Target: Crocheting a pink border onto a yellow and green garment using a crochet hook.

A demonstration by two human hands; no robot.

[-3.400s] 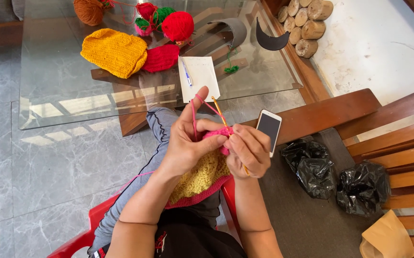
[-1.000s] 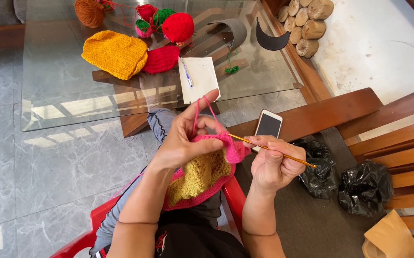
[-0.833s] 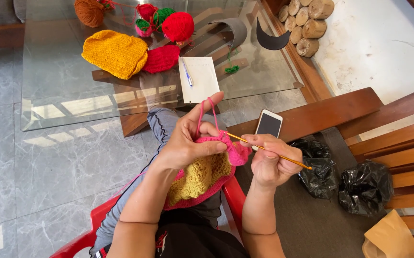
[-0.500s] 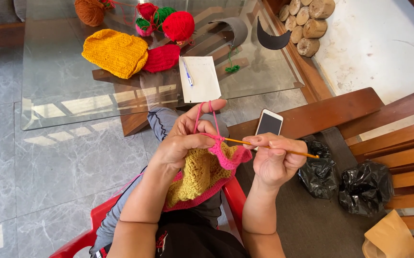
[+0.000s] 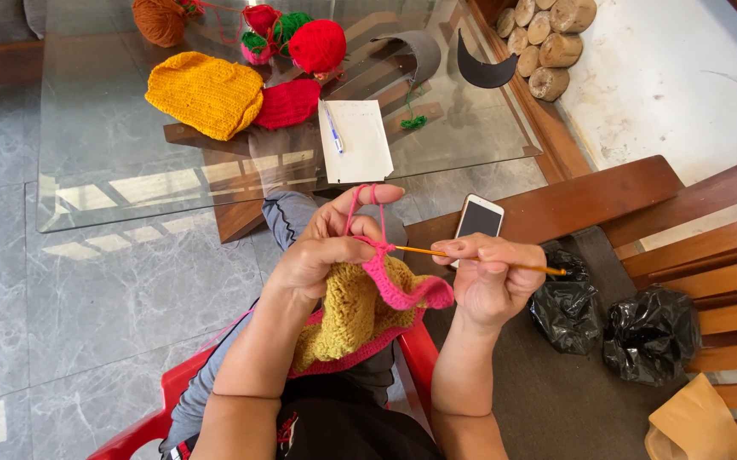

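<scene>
My left hand (image 5: 327,251) pinches the top edge of a mustard-yellow crochet piece with a pink border (image 5: 368,311) that hangs over my lap. Pink yarn (image 5: 355,209) loops up over my raised left index finger. My right hand (image 5: 494,279) grips a thin orange crochet hook (image 5: 436,253), held roughly level, its tip in the pink edge beside my left fingers. Both hands are close together above my knees.
A glass table (image 5: 130,179) ahead holds a yellow crocheted piece (image 5: 206,92), a red piece (image 5: 287,102), yarn balls (image 5: 317,44), and white paper with a pen (image 5: 355,140). A phone (image 5: 479,220) lies on a wooden bench arm; black bags (image 5: 611,315) sit right. I sit on a red chair (image 5: 177,400).
My right hand pulled away to the right with the hook, then came back left; the hook's tip now sits in the pink edge. My left hand keeps holding the piece.
</scene>
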